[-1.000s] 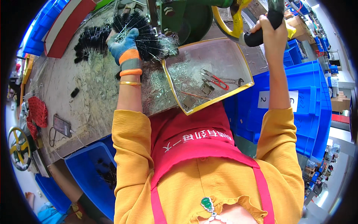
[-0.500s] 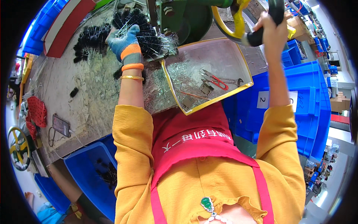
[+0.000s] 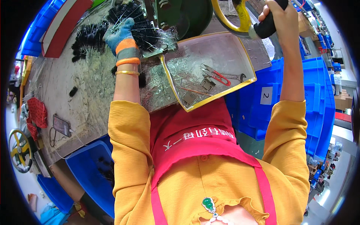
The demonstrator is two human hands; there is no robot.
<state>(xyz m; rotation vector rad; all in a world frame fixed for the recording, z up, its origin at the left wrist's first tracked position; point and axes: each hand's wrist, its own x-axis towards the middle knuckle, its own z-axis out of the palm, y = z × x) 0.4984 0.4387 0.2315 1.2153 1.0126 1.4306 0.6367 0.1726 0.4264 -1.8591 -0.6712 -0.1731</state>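
At the upper left, my left hand (image 3: 120, 35) wears a blue glove with an orange and grey cuff. Its fingers close over the wire stems of black bristle brushes (image 3: 129, 14); which brushes it grips is partly hidden. This bunch lies beside a dark green machine (image 3: 183, 17). More black brushes (image 3: 88, 39) are heaped left of the glove. At the upper right, my bare right hand (image 3: 283, 18) is wrapped round the black grip (image 3: 267, 28) of a yellow handwheel (image 3: 242, 17).
A yellow-rimmed tray (image 3: 213, 100) in front of the machine holds red-handled snips (image 3: 219, 77), a wrench (image 3: 240, 77) and wire offcuts. Blue bins (image 3: 318, 108) stand at right, another (image 3: 84, 165) at lower left. A phone (image 3: 62, 125) with a cable lies on the worktable (image 3: 90, 112).
My right hand has moved up and slightly right with the wheel's grip, and the wheel has turned. My left hand stays at the brushes, only slightly shifted in the picture.
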